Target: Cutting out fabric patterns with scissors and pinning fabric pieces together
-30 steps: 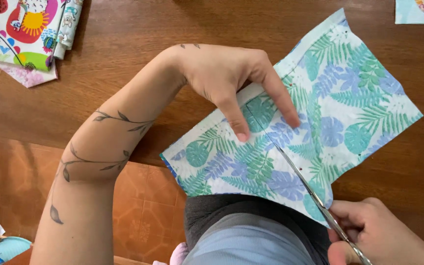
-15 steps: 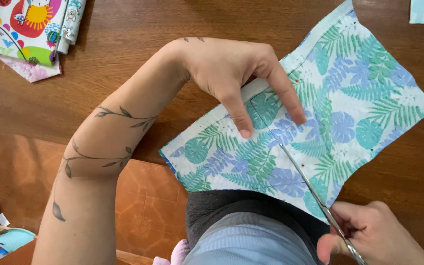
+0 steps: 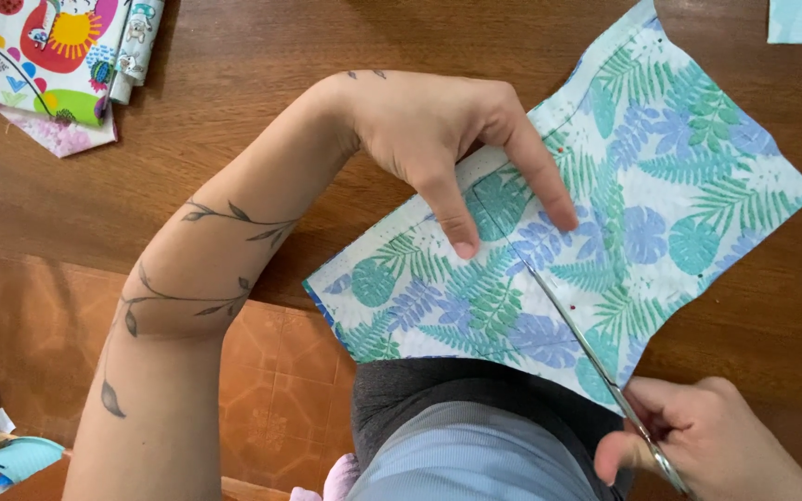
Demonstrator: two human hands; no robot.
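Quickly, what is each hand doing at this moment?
Left hand: open, two fingers pressing the leaf-print fabric flat.
Right hand: closed on scissors, blades in the fabric.

A single head-worn camera looked almost straight down from close above a wooden table [image 3: 234,102]. The near table edge crossed the lower frame, with the tiled floor [image 3: 271,362] beyond it. No second view shared the scene.

Left hand [image 3: 447,139] pins leaf-print fabric [image 3: 605,232]; right hand [image 3: 707,445] apparently scissors [image 3: 596,357] it.
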